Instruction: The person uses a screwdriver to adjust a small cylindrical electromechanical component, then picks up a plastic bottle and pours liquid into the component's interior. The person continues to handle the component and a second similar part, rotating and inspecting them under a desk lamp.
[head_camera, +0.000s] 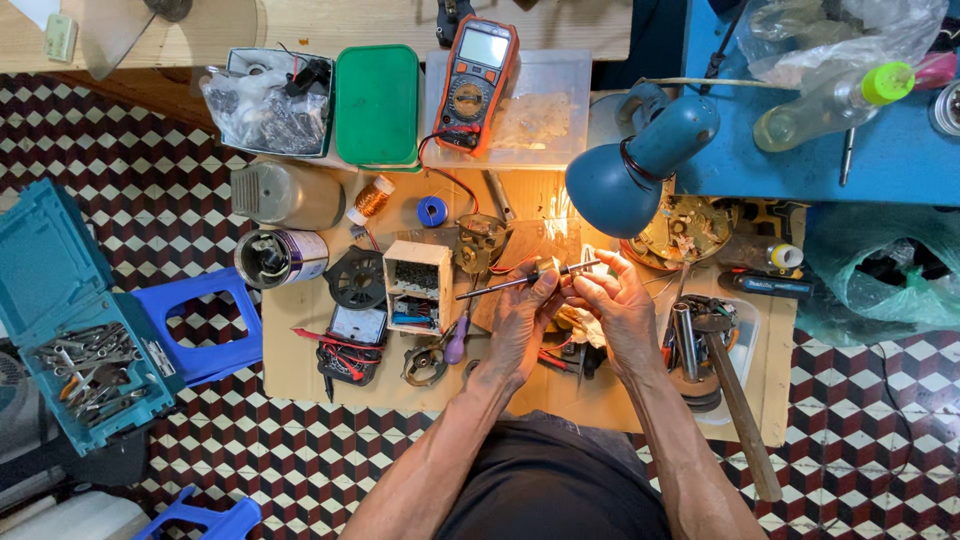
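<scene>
1. A small repair workshop is showing here: a multimeter (478, 82) is lying above the blue desk lamp (635, 165), left of it.
2. An open toolbox (75, 330) is sitting far left of that lamp.
3. A hammer (735, 395) is lying below it.

left hand (522, 312) fingers pinched | right hand (618, 300) fingers curled | hands touching

Our low wooden tabletop (300, 375) carries a multimeter (476, 82), green box (376, 104), copper wire spool (371, 198), hammer (735, 395) and blue lamp (640, 160).
</scene>
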